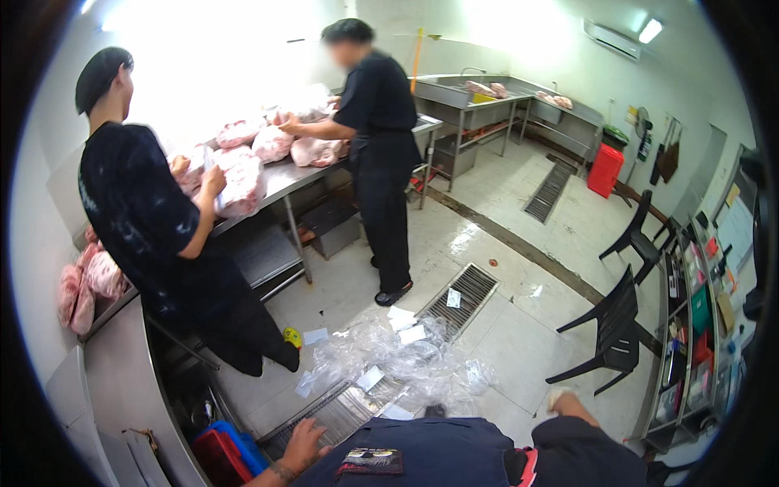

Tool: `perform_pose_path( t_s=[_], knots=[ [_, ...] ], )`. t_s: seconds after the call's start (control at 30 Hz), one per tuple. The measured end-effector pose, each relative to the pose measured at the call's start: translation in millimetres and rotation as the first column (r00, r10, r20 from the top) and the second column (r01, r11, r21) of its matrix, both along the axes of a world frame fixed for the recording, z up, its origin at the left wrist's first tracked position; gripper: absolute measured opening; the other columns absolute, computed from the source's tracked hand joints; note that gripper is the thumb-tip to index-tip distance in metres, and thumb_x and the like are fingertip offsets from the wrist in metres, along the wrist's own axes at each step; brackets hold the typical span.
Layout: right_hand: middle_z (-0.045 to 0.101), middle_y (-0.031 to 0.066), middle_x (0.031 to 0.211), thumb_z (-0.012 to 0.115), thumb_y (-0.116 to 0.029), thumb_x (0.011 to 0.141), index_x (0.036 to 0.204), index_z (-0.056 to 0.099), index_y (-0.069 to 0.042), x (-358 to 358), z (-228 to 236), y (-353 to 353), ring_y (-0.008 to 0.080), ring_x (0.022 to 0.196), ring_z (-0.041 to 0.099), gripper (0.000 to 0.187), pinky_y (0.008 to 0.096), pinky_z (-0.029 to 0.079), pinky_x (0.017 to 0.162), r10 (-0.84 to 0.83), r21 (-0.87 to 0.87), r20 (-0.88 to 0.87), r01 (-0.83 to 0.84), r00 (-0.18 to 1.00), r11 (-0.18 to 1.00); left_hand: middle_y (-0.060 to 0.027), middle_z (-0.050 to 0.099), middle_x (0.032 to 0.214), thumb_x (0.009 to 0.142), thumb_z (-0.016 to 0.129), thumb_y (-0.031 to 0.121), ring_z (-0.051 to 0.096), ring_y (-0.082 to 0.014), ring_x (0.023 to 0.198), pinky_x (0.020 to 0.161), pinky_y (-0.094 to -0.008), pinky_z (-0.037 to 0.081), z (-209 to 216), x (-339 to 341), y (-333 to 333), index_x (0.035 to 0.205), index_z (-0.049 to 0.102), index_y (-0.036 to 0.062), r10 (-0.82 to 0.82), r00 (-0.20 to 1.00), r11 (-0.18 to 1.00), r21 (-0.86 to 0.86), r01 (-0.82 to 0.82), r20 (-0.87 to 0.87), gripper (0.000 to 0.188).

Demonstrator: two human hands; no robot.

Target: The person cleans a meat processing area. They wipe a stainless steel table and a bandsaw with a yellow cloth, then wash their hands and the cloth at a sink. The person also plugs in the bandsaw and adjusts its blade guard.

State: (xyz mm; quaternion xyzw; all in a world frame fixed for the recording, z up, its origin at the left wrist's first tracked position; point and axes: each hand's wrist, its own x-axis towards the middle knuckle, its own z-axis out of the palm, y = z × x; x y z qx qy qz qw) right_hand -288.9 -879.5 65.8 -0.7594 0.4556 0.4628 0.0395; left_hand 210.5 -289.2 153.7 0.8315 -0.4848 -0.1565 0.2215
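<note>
My left hand (pixel 304 446) hangs beside my dark shirt at the lower edge, its fingers apart and nothing in them. It is nearest to a floor grate (pixel 324 420) and the blue and red plastic bins (pixel 237 450). My right hand (pixel 560 399) is out to the right over the floor, small and pale, perhaps gloved; its fingers cannot be made out. In front of me, crumpled clear plastic sheeting (pixel 389 353) lies heaped on the tiles with several white paper slips (pixel 370 378) among it.
Two people in black, one left (pixel 146 203) and one centre (pixel 381 122), stand handling large meat pieces (pixel 241 183) on a steel table (pixel 284 180). Black plastic chairs (pixel 613 329) and a loaded shelf (pixel 690 341) are at right. A red bin (pixel 604 170) stands farther back.
</note>
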Motion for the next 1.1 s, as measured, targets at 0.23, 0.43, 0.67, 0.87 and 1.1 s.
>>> perform_pose_path(
  t_s=[0.23, 0.43, 0.67, 0.87, 1.1],
  knots=[
    [0.065, 0.0137, 0.131, 0.060, -0.048, 0.089, 0.124, 0.069, -0.012, -152, -46, 94, 0.0310, 0.121, 0.062, 0.051, 0.0416, 0.047, 0.104, -0.595, 0.039, 0.086, 0.594, 0.799, 0.803, -0.0234, 0.058, 0.132, 0.081, 0.076, 0.032, 0.052, -0.0406, 0.126, 0.109, -0.0453, 0.041, 62, 36, -224, 0.122, 0.066, 0.0037, -0.216, 0.974, 0.976, -0.012, 0.217, 0.061, 0.051],
    [0.066, 0.0173, 0.128, 0.056, -0.046, 0.090, 0.122, 0.068, -0.006, -159, -4, 13, 0.0319, 0.119, 0.063, 0.052, 0.0413, 0.048, 0.102, -0.615, -0.006, 0.299, 0.646, 0.729, 0.763, -0.0207, 0.064, 0.125, 0.085, 0.070, 0.039, 0.059, -0.0376, 0.119, 0.104, -0.0425, 0.046, 12, 28, -356, 0.123, 0.066, 0.0047, -0.278, 0.961, 0.928, 0.259, 0.269, -0.003, 0.051],
    [0.067, 0.0153, 0.126, 0.057, -0.042, 0.089, 0.121, 0.069, -0.006, -176, 21, -116, 0.0319, 0.117, 0.064, 0.049, 0.0412, 0.050, 0.100, -0.461, 0.022, 0.372, 0.489, 0.806, 0.872, -0.0204, 0.061, 0.135, 0.086, 0.064, 0.058, 0.057, -0.0336, 0.127, 0.107, -0.0410, 0.044, -54, 57, -306, 0.136, 0.060, 0.0097, -0.010, 0.979, 0.663, 0.731, 0.161, -0.206, 0.070],
    [0.066, 0.0139, 0.129, 0.059, -0.043, 0.090, 0.120, 0.071, -0.009, -136, -17, -230, 0.0321, 0.120, 0.062, 0.047, 0.0415, 0.050, 0.101, -0.425, 0.033, 0.118, 0.424, 0.898, 0.905, -0.0167, 0.066, 0.128, 0.084, 0.063, 0.066, 0.060, -0.0328, 0.122, 0.103, -0.0422, 0.047, -124, 136, -239, 0.122, 0.071, 0.0069, 0.134, 0.988, 0.302, 0.953, 0.036, -0.080, 0.071],
    [0.067, 0.0178, 0.125, 0.064, -0.048, 0.088, 0.117, 0.072, -0.007, -128, -9, -288, 0.0333, 0.119, 0.062, 0.051, 0.0417, 0.049, 0.100, -0.600, -0.009, 0.041, 0.601, 0.799, 0.799, -0.0123, 0.064, 0.134, 0.086, 0.066, 0.054, 0.060, -0.0312, 0.125, 0.104, -0.0425, 0.048, -168, 250, -469, 0.127, 0.069, 0.0120, -0.024, 0.998, 0.418, 0.908, -0.039, 0.054, 0.059]
  ],
)
